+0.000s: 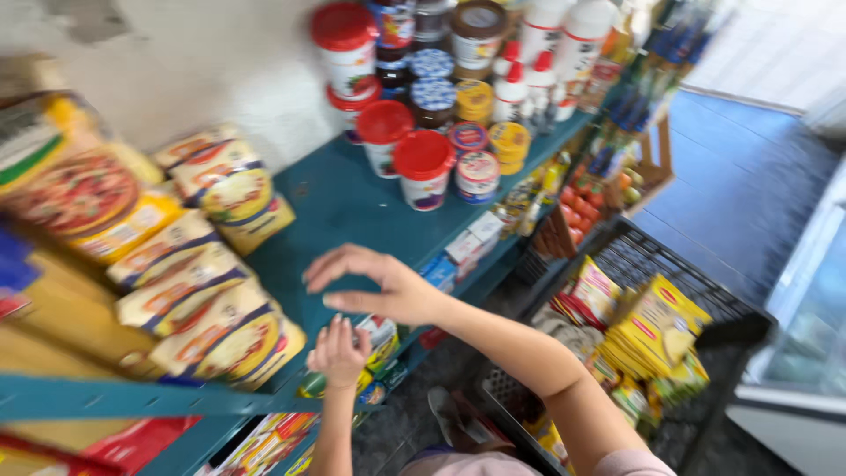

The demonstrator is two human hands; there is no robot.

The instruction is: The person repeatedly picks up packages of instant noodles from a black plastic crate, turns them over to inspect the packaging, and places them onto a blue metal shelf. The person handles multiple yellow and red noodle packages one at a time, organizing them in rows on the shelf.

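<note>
Your right hand (374, 286) hovers over the bare middle of the teal painted shelf (339, 207), fingers curled and spread, gripping nothing. Your left hand (337, 353) sits just below it at 6 o'clock, at the shelf's front edge, fingers pointing up, touching a small colourful packet (381, 339) that pokes over the edge; whether that grip has closed on it I cannot tell.

Open room: the bare teal patch runs from your right hand up toward 12 o'clock. At 9 o'clock, yellow-and-white printed bags (207, 300) are stacked close to both hands, hemming that side. At 1 o'clock, white tubs with red lids (423, 167) stand near the bare patch, with small round tins and jars (476, 132) crowded behind them.

Off the front edge at 3 o'clock, a black plastic crate (696, 300) holds yellow snack packets (656, 326), near your right forearm. Blue floor (740, 185) lies open beyond it.
</note>
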